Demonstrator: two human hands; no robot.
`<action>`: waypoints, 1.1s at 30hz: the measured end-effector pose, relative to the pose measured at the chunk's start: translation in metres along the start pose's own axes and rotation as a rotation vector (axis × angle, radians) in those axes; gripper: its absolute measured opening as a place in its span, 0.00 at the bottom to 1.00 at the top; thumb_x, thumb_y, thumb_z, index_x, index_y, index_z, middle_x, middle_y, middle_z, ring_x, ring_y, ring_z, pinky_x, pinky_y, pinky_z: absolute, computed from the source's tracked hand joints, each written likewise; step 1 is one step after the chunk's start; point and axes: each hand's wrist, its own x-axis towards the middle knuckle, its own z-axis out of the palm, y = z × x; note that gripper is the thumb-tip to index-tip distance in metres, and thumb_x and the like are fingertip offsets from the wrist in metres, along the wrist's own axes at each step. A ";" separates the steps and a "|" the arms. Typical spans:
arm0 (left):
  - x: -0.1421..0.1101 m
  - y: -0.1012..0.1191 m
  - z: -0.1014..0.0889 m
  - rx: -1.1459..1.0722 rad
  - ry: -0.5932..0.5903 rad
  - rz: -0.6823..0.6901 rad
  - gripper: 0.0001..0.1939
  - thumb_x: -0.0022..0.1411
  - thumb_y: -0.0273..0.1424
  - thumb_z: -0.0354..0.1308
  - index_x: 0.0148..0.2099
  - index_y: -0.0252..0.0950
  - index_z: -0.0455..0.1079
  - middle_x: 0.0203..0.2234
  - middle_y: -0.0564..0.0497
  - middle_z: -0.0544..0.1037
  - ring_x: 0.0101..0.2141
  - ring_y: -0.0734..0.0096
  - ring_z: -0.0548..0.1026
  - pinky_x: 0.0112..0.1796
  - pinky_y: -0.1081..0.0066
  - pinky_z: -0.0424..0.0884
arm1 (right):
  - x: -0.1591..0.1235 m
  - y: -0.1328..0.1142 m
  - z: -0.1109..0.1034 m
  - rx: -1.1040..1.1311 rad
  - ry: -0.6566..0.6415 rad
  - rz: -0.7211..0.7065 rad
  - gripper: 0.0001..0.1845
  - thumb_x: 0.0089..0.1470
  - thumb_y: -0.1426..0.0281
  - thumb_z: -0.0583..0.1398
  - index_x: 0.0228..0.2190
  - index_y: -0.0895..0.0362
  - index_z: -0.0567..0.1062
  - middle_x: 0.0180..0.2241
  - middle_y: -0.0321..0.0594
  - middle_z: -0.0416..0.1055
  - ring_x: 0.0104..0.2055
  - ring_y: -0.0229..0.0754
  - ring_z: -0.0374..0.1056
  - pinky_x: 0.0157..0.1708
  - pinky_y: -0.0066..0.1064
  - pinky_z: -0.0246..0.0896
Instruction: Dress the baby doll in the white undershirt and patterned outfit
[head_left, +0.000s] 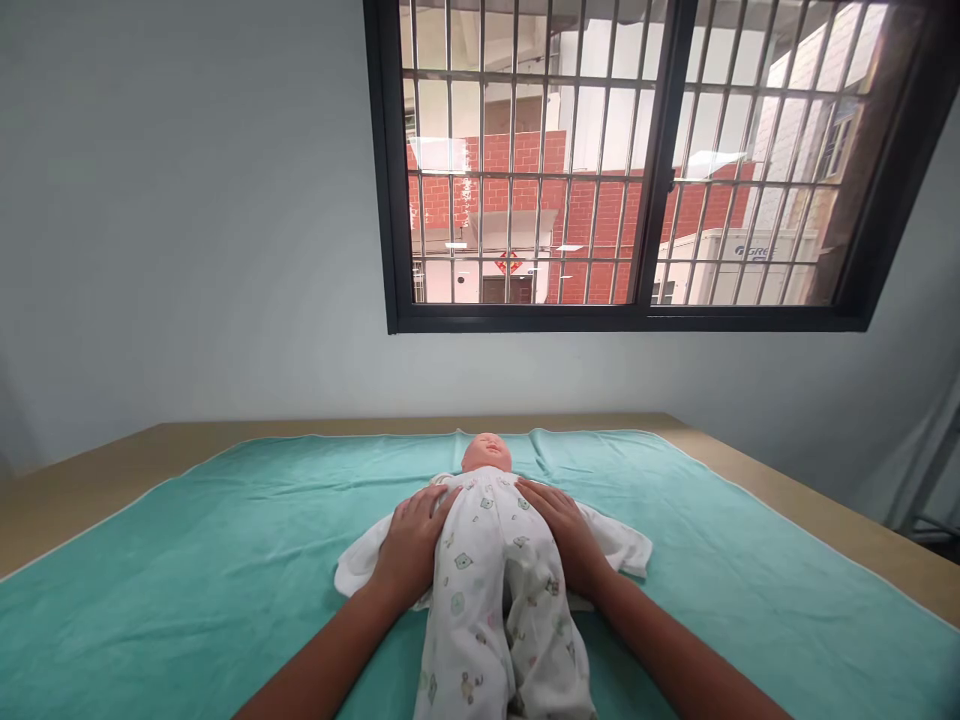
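Observation:
A baby doll [487, 452] lies on its back, its head toward the wall. White baby trousers [469, 600] with small animal prints cover its front up to near the chin, and the legs of the trousers stretch toward me. From under them the sleeves of a white top [619, 540] spread out to both sides. My left hand [412, 535] rests along the left side of the trousers, fingers extended. On the other side, my right hand [566, 530] lies against the trousers with its fingers stretched out flat. The doll's body and limbs are hidden by the clothing.
A teal cloth [187, 590] with slight creases covers most of the wooden table [90, 470]. Behind the table rises a grey wall [195, 220] with a dark-framed barred window [517, 320]. Metal bars of a stand [930, 470] show at the far right.

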 end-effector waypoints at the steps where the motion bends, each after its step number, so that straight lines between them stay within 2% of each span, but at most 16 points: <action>1: 0.000 0.000 0.000 0.000 -0.003 0.000 0.28 0.63 0.26 0.49 0.65 0.43 0.54 0.59 0.43 0.65 0.58 0.53 0.62 0.54 0.52 0.62 | -0.001 0.002 0.002 0.070 0.034 0.046 0.25 0.58 0.68 0.53 0.57 0.48 0.65 0.58 0.41 0.65 0.59 0.49 0.60 0.56 0.44 0.56; 5: 0.000 0.003 -0.003 -0.026 -0.005 -0.010 0.28 0.63 0.26 0.49 0.65 0.43 0.55 0.59 0.43 0.65 0.58 0.53 0.62 0.54 0.52 0.62 | 0.002 0.015 0.009 0.339 0.154 0.269 0.17 0.60 0.66 0.49 0.46 0.50 0.74 0.52 0.42 0.69 0.55 0.47 0.64 0.55 0.43 0.58; 7: 0.001 0.003 -0.004 -0.068 0.003 -0.018 0.28 0.62 0.27 0.50 0.65 0.44 0.56 0.58 0.44 0.66 0.58 0.53 0.62 0.54 0.51 0.61 | 0.010 0.020 0.008 0.409 0.125 0.348 0.15 0.59 0.63 0.51 0.38 0.52 0.76 0.50 0.43 0.71 0.54 0.47 0.64 0.55 0.43 0.57; 10: 0.003 -0.001 -0.004 -0.209 0.007 -0.043 0.27 0.62 0.27 0.49 0.63 0.46 0.59 0.58 0.47 0.67 0.58 0.56 0.63 0.55 0.52 0.62 | 0.030 0.025 0.000 0.466 -0.012 0.397 0.12 0.54 0.60 0.56 0.30 0.53 0.75 0.45 0.42 0.73 0.50 0.48 0.67 0.53 0.42 0.58; 13: 0.006 -0.008 -0.001 -0.400 0.027 -0.134 0.22 0.63 0.25 0.44 0.56 0.45 0.67 0.56 0.50 0.71 0.56 0.62 0.67 0.55 0.56 0.64 | 0.048 0.027 -0.012 0.518 -0.152 0.356 0.11 0.49 0.60 0.61 0.24 0.55 0.74 0.46 0.42 0.74 0.49 0.49 0.68 0.52 0.41 0.59; 16: 0.010 -0.009 0.000 -0.512 0.035 -0.226 0.17 0.64 0.29 0.44 0.48 0.43 0.72 0.52 0.50 0.74 0.54 0.63 0.69 0.53 0.57 0.65 | 0.056 0.028 -0.020 0.644 -0.330 0.338 0.10 0.49 0.62 0.61 0.25 0.56 0.73 0.53 0.42 0.70 0.55 0.51 0.65 0.54 0.42 0.57; 18: 0.012 -0.008 0.000 -0.546 0.035 -0.280 0.13 0.64 0.32 0.46 0.44 0.42 0.72 0.51 0.50 0.74 0.53 0.61 0.69 0.52 0.56 0.65 | 0.056 0.030 -0.019 0.710 -0.403 0.332 0.10 0.49 0.62 0.61 0.26 0.56 0.72 0.54 0.43 0.69 0.58 0.52 0.62 0.54 0.42 0.56; 21: 0.018 -0.006 0.000 -0.597 0.040 -0.356 0.09 0.62 0.32 0.49 0.37 0.40 0.71 0.50 0.48 0.73 0.52 0.60 0.70 0.51 0.57 0.65 | 0.053 0.033 -0.013 0.670 -0.365 0.333 0.13 0.52 0.59 0.59 0.27 0.56 0.70 0.47 0.43 0.73 0.54 0.50 0.65 0.50 0.40 0.59; 23: 0.021 -0.007 0.000 -0.637 0.036 -0.384 0.07 0.60 0.32 0.50 0.32 0.39 0.68 0.48 0.48 0.74 0.50 0.60 0.70 0.50 0.59 0.66 | 0.052 0.035 -0.005 0.569 -0.273 0.364 0.15 0.54 0.57 0.56 0.27 0.55 0.68 0.38 0.40 0.75 0.44 0.47 0.68 0.43 0.37 0.61; 26: 0.025 -0.010 -0.001 -0.696 0.065 -0.437 0.08 0.61 0.33 0.49 0.30 0.39 0.64 0.41 0.48 0.75 0.44 0.62 0.72 0.46 0.61 0.68 | 0.053 0.037 0.009 0.423 -0.107 0.412 0.16 0.55 0.55 0.55 0.26 0.54 0.66 0.28 0.35 0.71 0.33 0.43 0.67 0.36 0.35 0.60; 29: 0.025 -0.009 -0.002 -0.655 0.155 -0.495 0.09 0.63 0.33 0.47 0.31 0.39 0.63 0.37 0.48 0.73 0.41 0.63 0.72 0.43 0.62 0.69 | 0.054 0.041 0.020 0.395 -0.030 0.438 0.16 0.55 0.56 0.54 0.25 0.53 0.63 0.29 0.36 0.72 0.33 0.44 0.67 0.35 0.35 0.61; 33: 0.020 -0.002 -0.002 -0.451 0.141 -0.379 0.09 0.65 0.30 0.45 0.35 0.38 0.65 0.40 0.47 0.72 0.42 0.62 0.70 0.45 0.59 0.69 | 0.050 0.041 0.024 0.438 -0.050 0.447 0.12 0.55 0.57 0.55 0.30 0.53 0.67 0.35 0.37 0.75 0.34 0.44 0.71 0.36 0.35 0.64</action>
